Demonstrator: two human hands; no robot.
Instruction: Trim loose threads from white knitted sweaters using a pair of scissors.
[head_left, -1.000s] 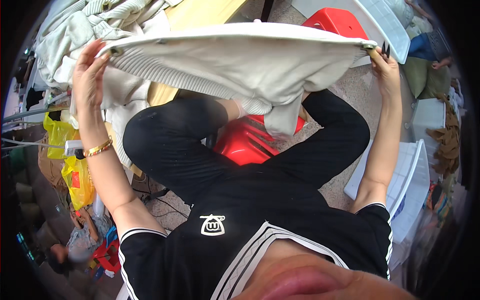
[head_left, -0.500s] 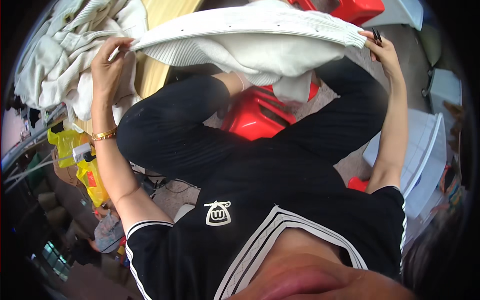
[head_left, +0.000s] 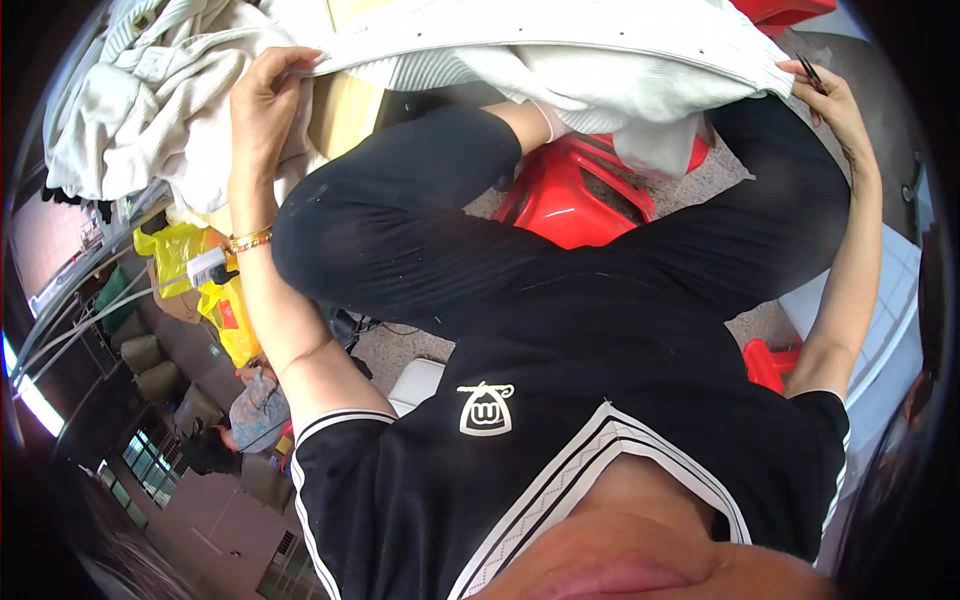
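Spanning the gap between the two hands, the cream ribbed-knit garment (head_left: 620,85) lies in front of the person, beyond the bent knees in black trousers (head_left: 400,215). Its long axis is the dotted band (head_left: 560,40), which runs from left to right across the view and bows away from the torso in the middle, though the fisheye lens may add to that curve. The left hand (head_left: 268,95) has a pinching grip on the band's left end, thumb against fingers. The right hand (head_left: 832,105) has its fingertips on the ribbed right end, and also carries a small dark pointed tool (head_left: 812,74), whose tips angle up and away from the knit. Neither hand is nearer to the garment: each touches its own end, and from either grip the cloth lies inward, toward the other hand. The loose body of the knit sags from the band toward the person, its lowest fold hanging in front of a red plastic stool (head_left: 570,205). Just beside the left hand, a heap of cream knitwear (head_left: 150,115) lies by the wooden surface (head_left: 345,118). The garment's far edge is cut off by the top of the view.
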